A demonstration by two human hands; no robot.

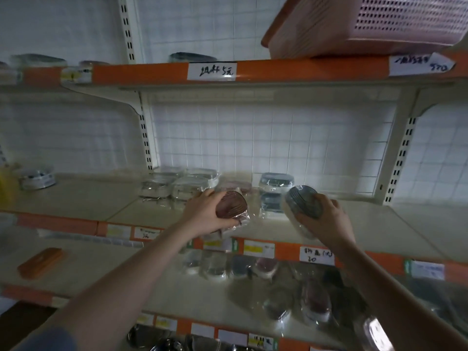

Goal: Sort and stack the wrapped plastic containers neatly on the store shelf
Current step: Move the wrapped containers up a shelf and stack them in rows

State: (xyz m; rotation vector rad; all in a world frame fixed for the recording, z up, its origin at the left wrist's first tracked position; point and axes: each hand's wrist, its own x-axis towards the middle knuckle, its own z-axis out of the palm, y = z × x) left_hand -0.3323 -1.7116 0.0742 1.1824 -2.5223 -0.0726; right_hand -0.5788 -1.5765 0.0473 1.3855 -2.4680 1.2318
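My left hand point(203, 214) grips a wrapped container with a brown-red ribbed lid point(231, 205) just above the front of the middle shelf point(83, 198). To its right, my right hand point(326, 216) holds a wrapped container with a grey-blue ribbed lid point(302, 201), tilted on its side. Behind them on the shelf stand several wrapped clear containers with white lids point(177, 184) and a stack of two grey-lidded ones point(274, 192).
The lower shelf point(157, 282) carries several loose wrapped containers point(266, 269) and an orange flat case point(39, 262). A pink perforated basket point(367, 24) sits on the top shelf, overhanging its orange edge. One small wrapped container point(38, 179) stands at the far left.
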